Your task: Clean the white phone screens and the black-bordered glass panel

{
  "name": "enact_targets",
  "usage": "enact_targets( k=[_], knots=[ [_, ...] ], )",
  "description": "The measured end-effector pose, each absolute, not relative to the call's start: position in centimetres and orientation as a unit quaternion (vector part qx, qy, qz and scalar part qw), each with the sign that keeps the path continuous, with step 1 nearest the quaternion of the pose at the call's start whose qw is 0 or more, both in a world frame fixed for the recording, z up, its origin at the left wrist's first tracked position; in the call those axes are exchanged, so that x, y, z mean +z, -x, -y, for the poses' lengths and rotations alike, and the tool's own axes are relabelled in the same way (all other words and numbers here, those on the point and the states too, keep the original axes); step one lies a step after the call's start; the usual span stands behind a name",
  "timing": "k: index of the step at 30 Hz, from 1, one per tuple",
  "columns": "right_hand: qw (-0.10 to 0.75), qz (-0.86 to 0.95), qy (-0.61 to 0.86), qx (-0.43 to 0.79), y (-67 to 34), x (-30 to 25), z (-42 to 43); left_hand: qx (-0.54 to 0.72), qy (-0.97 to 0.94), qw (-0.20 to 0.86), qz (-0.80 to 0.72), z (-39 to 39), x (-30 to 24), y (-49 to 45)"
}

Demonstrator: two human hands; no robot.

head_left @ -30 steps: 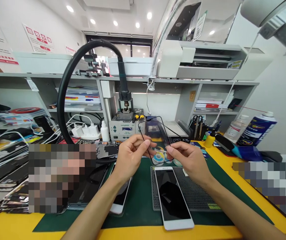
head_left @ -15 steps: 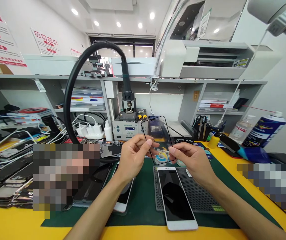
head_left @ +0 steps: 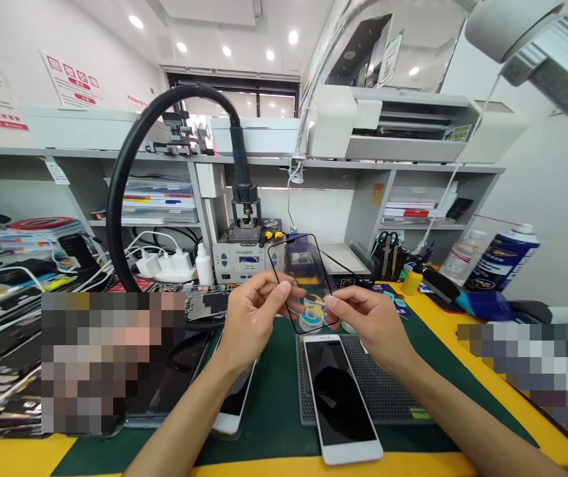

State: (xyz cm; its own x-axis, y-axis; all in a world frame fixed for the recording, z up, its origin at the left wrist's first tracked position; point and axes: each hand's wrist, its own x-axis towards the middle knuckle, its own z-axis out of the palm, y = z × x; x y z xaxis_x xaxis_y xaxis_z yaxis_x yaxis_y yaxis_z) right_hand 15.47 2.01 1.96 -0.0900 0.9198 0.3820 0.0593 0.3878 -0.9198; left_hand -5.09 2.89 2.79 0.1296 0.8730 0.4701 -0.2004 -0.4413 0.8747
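Observation:
Between my fingertips stands a thin, clear phone screen glass with a black border (head_left: 304,262), tilted slightly and held upright by its long edges. My left hand (head_left: 257,321) pinches its left edge, and my right hand (head_left: 373,331) pinches the right edge. Through the glass I can see rolls of tape (head_left: 312,313). Below my right hand, a white smartphone (head_left: 338,401) lies face up on a grey ribbed mat (head_left: 388,384). A second white phone (head_left: 234,401) lies partly hidden under my left forearm.
A green work mat (head_left: 274,404) covers the yellow bench. Behind stands a soldering station (head_left: 239,262) with a black gooseneck hose (head_left: 120,192). A pile of phones (head_left: 0,318) lies at left, partly pixelated. A spray can (head_left: 502,258) and a plastic bottle (head_left: 463,258) stand at right.
The whole view has shifted slightly left and down with my head. Both hands still pinch the glass, which has barely moved between them.

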Motion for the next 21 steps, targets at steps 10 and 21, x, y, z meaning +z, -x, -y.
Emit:
enact_targets(
  k=[10,21],
  knots=[
    [0.552,0.62,0.395,0.395,-15.21,2.29,-1.81,0.605,-0.607,0.433,-0.281,-2.8,3.0,5.03],
    [0.551,0.621,0.389,0.4,-15.3,2.27,-1.79,0.61,-0.607,0.417,-0.29,-2.83,2.84,4.93]
  ],
)
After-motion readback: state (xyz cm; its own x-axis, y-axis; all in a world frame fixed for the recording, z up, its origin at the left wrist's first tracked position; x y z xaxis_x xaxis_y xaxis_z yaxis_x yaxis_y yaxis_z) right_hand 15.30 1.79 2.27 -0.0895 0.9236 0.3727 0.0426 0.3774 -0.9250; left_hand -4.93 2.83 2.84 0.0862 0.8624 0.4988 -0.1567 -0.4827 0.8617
